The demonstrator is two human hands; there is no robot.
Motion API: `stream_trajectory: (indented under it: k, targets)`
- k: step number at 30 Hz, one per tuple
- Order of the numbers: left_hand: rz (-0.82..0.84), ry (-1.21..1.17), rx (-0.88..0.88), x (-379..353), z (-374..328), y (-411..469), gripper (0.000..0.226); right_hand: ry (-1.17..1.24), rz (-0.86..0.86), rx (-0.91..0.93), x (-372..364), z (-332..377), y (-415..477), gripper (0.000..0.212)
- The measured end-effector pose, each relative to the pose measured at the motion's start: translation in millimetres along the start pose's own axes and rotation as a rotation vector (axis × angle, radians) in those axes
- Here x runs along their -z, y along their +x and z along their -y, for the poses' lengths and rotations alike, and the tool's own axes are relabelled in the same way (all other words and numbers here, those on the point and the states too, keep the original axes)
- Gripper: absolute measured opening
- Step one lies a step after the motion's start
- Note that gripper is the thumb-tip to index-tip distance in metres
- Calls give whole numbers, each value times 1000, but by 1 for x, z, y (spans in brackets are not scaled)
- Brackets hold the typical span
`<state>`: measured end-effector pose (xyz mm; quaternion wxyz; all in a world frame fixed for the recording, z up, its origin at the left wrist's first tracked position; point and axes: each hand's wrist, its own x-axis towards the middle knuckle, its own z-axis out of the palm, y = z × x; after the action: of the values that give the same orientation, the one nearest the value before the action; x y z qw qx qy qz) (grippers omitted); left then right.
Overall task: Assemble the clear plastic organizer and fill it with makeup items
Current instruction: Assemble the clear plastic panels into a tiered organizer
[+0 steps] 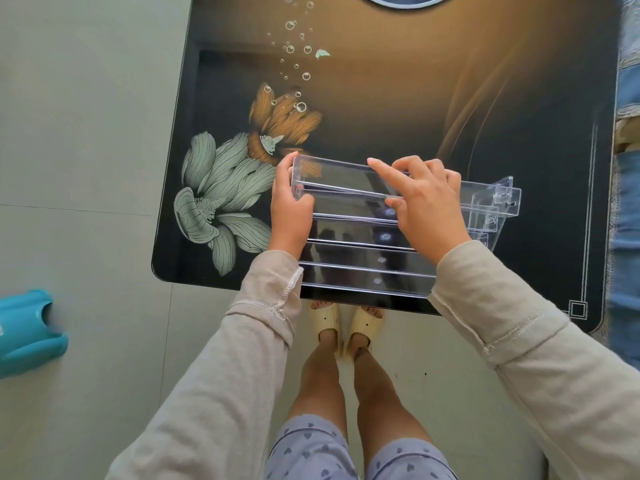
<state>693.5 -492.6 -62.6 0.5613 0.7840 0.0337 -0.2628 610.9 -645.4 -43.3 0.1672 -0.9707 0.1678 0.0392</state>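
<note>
Hands grip one tray (pixel 341 180): your left hand (pixel 290 206) its left end, your right hand (pixel 420 202) the middle, above the organizer (pixel 367 271).

no readable text or numbers anywhere; small round marks on the clear organizer (pixel 367 251) tiers too blurred.

A dark glossy table (pixel 381 109) printed with a green flower (pixel 214 195), an orange flower (pixel 280 126) and rising bubbles fills the middle, its near corners rounded. Left of the table and below its near edge lies a pale grey tiled floor (pixel 76 140), evenly lit. A teal plastic object (pixel 29 332) sits on the floor off the table's near left corner, and blue-patterned fabric (pixel 628 188) runs along its right edge.
</note>
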Motion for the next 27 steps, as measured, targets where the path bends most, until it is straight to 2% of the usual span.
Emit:
stream_trajectory:
  k: [12,18,23,27]
  targets:
    - [1,-89,2,0,-5,8,40,47,75,-29,-3,0,5,54]
    - [9,-32,-22,-3,-12,8,53,42,74,-33,-2,-1,6,55]
    - [22,-70,-34,-5,-7,9,30,24,59,-23,0,-2,7,55]
    - [23,-20,-59,-8,-2,11,40,28,81,-24,2,-6,6,55]
